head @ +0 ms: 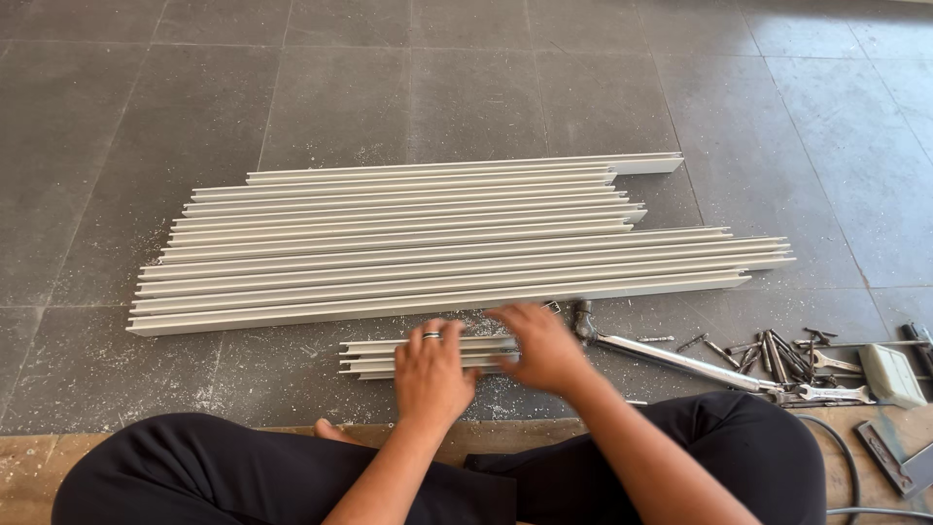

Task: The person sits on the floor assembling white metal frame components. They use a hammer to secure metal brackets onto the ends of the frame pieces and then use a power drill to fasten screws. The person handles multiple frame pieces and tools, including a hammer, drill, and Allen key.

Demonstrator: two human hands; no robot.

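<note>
I sit cross-legged on a grey tiled floor. A small stack of short pale metal profiles (pixel 374 356) lies just in front of my knees. My left hand (pixel 431 373), a ring on one finger, rests palm down on the stack's middle. My right hand (pixel 540 347) lies flat over its right end, fingers spread and slightly blurred. Beyond them a wide row of long pale metal profiles (pixel 437 255) lies side by side across the floor.
At the right lie a long metal tool (pixel 671 357) and a scatter of bits and wrenches (pixel 787 362), plus a pale block (pixel 890 373) and a cable (pixel 846 467). Metal shavings dust the tiles. A wooden edge (pixel 39 449) runs under my legs.
</note>
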